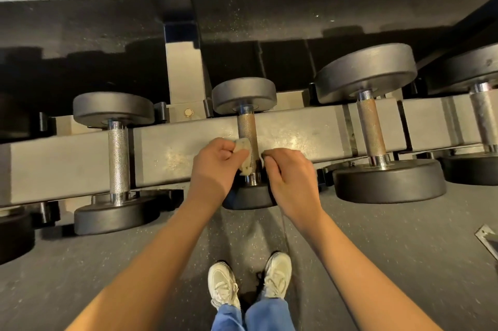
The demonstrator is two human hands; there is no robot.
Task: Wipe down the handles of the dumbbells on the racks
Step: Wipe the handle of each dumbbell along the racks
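A black dumbbell with a brownish knurled handle (pixel 247 125) lies across the grey rack beam (pixel 172 147) straight ahead. A pale cloth (pixel 244 154) is wrapped round the lower end of that handle. My left hand (pixel 215 166) pinches the cloth's left side. My right hand (pixel 289 177) grips its right end, where only a sliver of cloth shows. Both hands sit close on either side of the handle. The near weight head (pixel 248 197) is partly hidden by my wrists.
A dumbbell with a shiny silver handle (pixel 118 160) rests to the left, a bigger one with a rusty handle (pixel 369 128) to the right, another (pixel 485 117) at the right edge. A rack upright (pixel 183 71) rises behind. My shoes (pixel 250 282) stand on speckled floor.
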